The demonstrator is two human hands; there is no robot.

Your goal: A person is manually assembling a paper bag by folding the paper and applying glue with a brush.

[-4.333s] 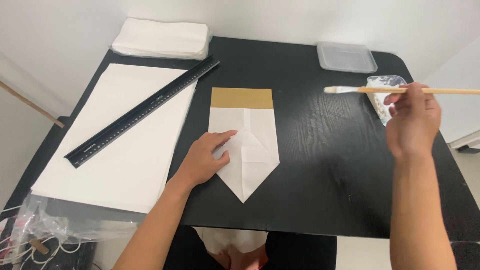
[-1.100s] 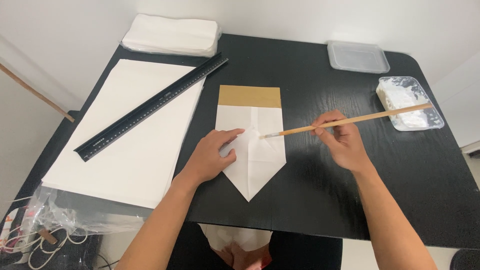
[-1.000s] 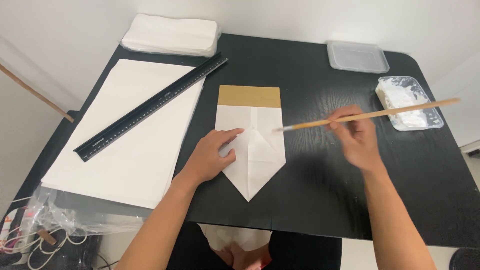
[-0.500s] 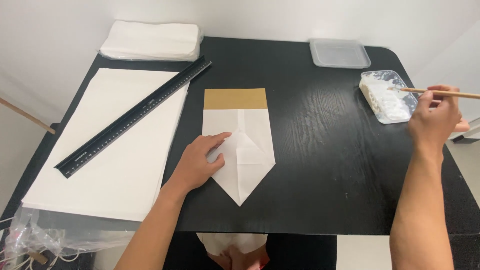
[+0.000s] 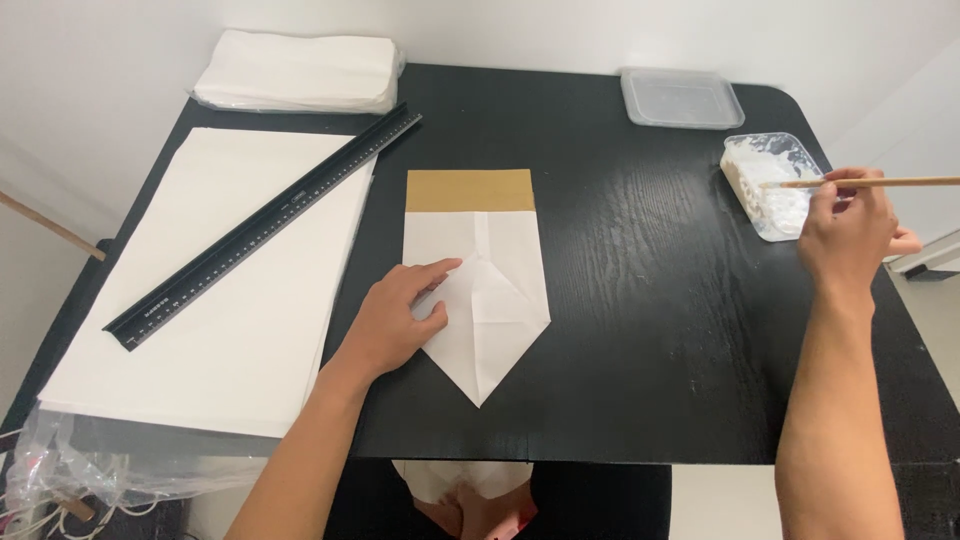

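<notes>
A person looks down at a black counter. In its middle lies a folded white paper bag, flat, its lower end creased to a point and a brown band across its top. The left hand rests on the bag's left side, fingers spread and open, pressing it down rather than gripping it. The bag looks light, thin and easily creased, likely to slide on the smooth counter unless pinned; a flat palm on its folded panel or a pinch at an edge would suit it best.

The right hand is closed around a slim wooden brush, held near the middle of its handle, with the bristle end dipping into a small clear tub of white paste at the counter's right edge. The brush seems light and stiff.

To the left lies a stack of large white sheets with a long black ruler laid diagonally across it. A clear lid and a packet of white paper sit at the far edge.
</notes>
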